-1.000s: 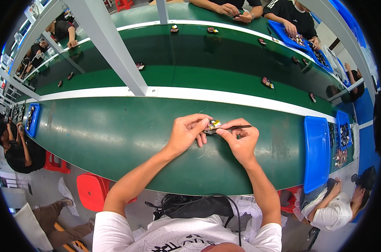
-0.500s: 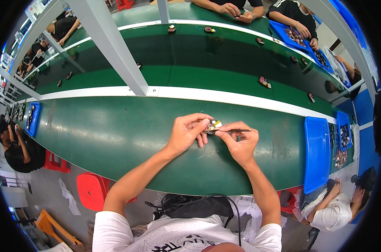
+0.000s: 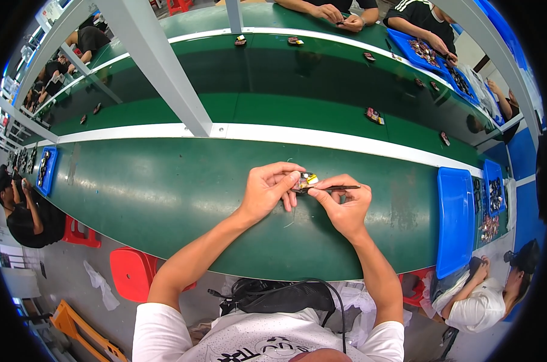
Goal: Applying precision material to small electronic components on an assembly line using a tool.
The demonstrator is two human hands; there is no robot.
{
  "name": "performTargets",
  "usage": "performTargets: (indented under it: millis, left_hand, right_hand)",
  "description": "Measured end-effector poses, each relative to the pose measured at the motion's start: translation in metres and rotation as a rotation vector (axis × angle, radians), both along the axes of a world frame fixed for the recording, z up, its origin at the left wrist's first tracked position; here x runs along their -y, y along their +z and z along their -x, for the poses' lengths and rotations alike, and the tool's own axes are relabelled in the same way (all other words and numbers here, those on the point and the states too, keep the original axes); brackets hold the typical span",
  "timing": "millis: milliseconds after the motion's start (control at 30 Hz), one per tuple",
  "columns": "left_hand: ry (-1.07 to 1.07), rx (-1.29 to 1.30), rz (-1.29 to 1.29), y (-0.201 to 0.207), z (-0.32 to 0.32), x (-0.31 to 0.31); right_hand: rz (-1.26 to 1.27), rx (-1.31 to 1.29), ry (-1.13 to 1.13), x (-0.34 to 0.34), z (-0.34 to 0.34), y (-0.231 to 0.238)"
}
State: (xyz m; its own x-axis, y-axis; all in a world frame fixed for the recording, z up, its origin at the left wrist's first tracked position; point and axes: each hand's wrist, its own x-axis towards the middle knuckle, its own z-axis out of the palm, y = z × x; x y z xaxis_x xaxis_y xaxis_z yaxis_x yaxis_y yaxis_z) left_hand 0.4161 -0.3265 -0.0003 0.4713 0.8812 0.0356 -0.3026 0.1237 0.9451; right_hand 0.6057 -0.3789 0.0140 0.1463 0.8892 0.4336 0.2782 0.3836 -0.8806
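While the two earlier views had the slim dark tool (image 3: 337, 188) reaching out past my right hand (image 3: 341, 202), it now lies nearly level with its tip drawn in against the small part (image 3: 303, 181), so I judge the work has moved from approach to contact. My left hand (image 3: 267, 190) has its grip clenched on that part, thumb and fingertips pinching it just above the green surface (image 3: 165, 193); the right-hand grip is closed on the tool like a pen, right beside the left fingers and touching the part through the tip.

That part looks hard and boxy, mostly dark with a yellow patch and a pale face; finer detail is too small to tell. A thin pale wire or thread seems to trail below the left grip. The tool is a matt, straight rod. Beneath both grips the surface is smooth and glossy, with a white strip (image 3: 321, 137) beyond them. Well off to the right of the grips sits a blue plastic tray (image 3: 454, 223), flat and rounded at the corners.
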Motion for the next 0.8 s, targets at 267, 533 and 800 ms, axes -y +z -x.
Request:
performTargets:
  millis: [267, 533, 800]
  left_hand:
    - [0.081, -0.014, -0.052, -0.0028, -0.0043, 0.0047]
    - [0.113, -0.008, -0.065, -0.0009, -0.0019, 0.0029]
    - [0.1, -0.018, -0.055, -0.0011, -0.0033, 0.004]
  right_hand:
    - [0.007, 0.007, -0.004, 0.0015, -0.0009, 0.0006]
    - [-0.036, 0.045, -0.001, 0.0026, 0.0039, 0.0032]
    - [-0.086, 0.114, 0.004, 0.0029, 0.0025, 0.0037]
